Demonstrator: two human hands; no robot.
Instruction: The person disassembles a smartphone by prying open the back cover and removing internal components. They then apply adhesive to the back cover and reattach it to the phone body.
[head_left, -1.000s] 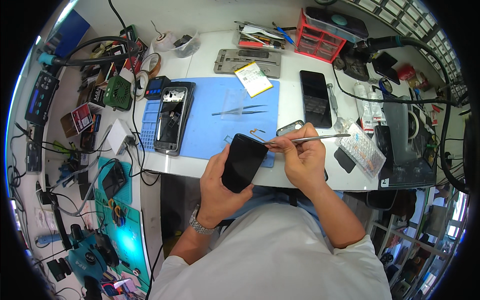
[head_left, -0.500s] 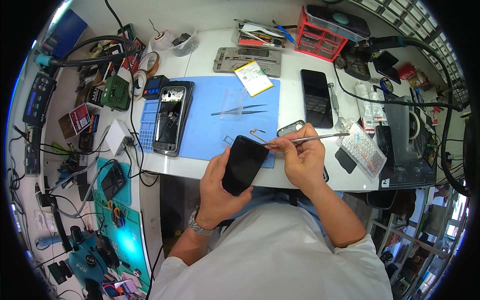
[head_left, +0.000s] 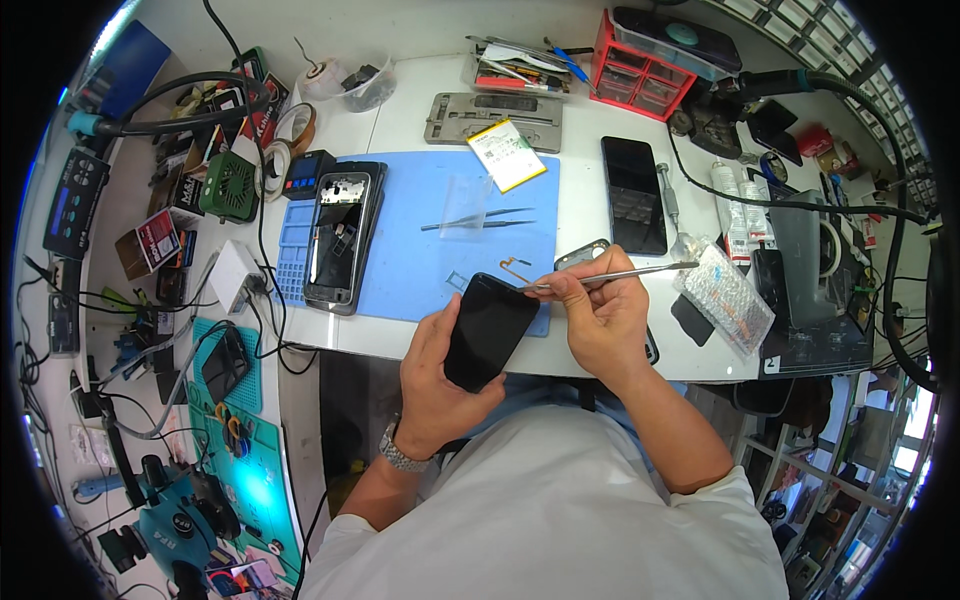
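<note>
My left hand (head_left: 438, 385) is wrapped round the sides of a black phone (head_left: 490, 335), its dark glass facing up, held tilted over the table's front edge. Between the fingers of my right hand (head_left: 605, 315) is a thin metal pry tool (head_left: 648, 271); its left end meets the phone's upper right corner. Just beyond the phone, an orange flex cable (head_left: 514, 270) and a small pale frame (head_left: 456, 280) lie on the blue mat (head_left: 400, 250). A grey phone part (head_left: 580, 256) sits behind my right hand, which partly covers it.
Left on the mat lies an opened phone (head_left: 340, 240). Tweezers (head_left: 490, 220) and a white battery (head_left: 507, 156) are farther back. A dark phone (head_left: 634, 195), a screwdriver (head_left: 668, 195) and a bubble-wrap pouch (head_left: 728, 300) occupy the right. Red drawers (head_left: 640, 80) stand behind.
The phone and both hands have barely moved. The inner end of the metal tool has shifted slightly left along the phone's top edge.
</note>
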